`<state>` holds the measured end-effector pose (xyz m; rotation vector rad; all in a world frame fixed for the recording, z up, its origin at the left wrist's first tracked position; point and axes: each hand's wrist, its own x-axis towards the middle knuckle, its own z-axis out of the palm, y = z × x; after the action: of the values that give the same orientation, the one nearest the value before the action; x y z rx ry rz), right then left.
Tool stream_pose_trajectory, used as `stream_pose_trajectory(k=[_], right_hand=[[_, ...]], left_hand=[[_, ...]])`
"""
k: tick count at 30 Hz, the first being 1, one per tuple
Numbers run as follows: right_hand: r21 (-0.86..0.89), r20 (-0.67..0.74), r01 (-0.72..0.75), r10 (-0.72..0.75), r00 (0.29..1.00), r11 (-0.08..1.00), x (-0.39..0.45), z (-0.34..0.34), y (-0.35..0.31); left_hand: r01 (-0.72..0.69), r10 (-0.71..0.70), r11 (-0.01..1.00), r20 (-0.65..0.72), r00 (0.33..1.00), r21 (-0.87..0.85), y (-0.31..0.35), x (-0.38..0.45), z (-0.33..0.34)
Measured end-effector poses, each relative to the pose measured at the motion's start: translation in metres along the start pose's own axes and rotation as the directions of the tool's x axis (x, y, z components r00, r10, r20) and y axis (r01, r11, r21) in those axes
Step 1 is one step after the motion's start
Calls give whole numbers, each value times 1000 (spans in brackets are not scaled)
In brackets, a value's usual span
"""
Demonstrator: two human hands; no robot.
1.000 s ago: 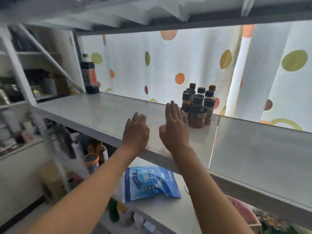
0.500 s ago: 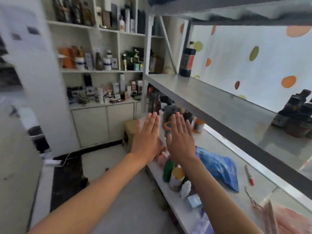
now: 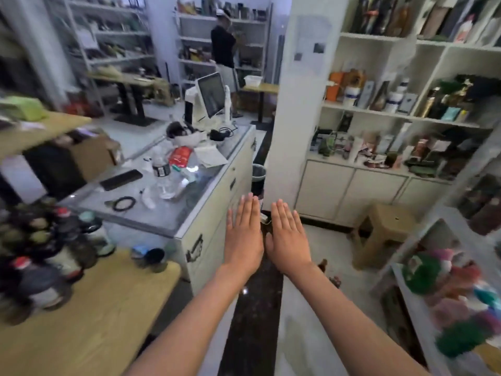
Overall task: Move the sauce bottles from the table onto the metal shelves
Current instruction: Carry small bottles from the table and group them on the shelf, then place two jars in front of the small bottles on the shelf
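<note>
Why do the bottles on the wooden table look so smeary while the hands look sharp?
Head view: the sauce bottles at the left edge are motion-blurred, as are the right-edge shelves; the left hand and right hand, near centre, stay fairly crisp; wide-angle bending shows.
</note>
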<state>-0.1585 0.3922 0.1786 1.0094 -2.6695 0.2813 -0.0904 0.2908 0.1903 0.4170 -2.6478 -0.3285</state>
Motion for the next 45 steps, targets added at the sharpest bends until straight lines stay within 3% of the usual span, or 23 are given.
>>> stream_pose_trajectory(k=[6, 14, 17, 20, 27, 33, 38, 41, 45], right_hand=[[143, 136, 193, -212, 968, 971, 9, 83, -156], [284, 217, 316, -382, 899, 905, 19, 141, -255], [327, 302, 317, -416, 857, 890, 33, 170, -267], [339, 319, 313, -421, 849, 887, 38, 182, -269], [388, 409, 308, -462, 787, 869, 92, 265, -265], [494, 485, 313, -555, 675, 811, 139, 327, -254], [593, 505, 270, -612, 609, 758, 147, 359, -247], [588, 507, 276, -612, 606, 760, 152, 368, -251], [602, 456, 282, -612, 646, 747, 151, 367, -253]], left_hand=[[298, -299, 954, -75, 951, -29, -157, -56, -24], [530, -530, 848, -48, 846, -24, -269, -115, -30], [569, -571, 819, -14, 821, -67, -291, -119, -12], [547, -546, 834, 32, 837, -74, -299, -123, -1], [615, -602, 788, 169, 780, -27, -338, -77, 66], [734, -712, 679, 254, 654, 15, -362, -38, 115], [797, -789, 597, 241, 564, 89, -400, -8, 140], [831, -825, 542, 271, 496, 125, -416, 6, 146], [799, -795, 576, 345, 499, 173, -433, 14, 152]])
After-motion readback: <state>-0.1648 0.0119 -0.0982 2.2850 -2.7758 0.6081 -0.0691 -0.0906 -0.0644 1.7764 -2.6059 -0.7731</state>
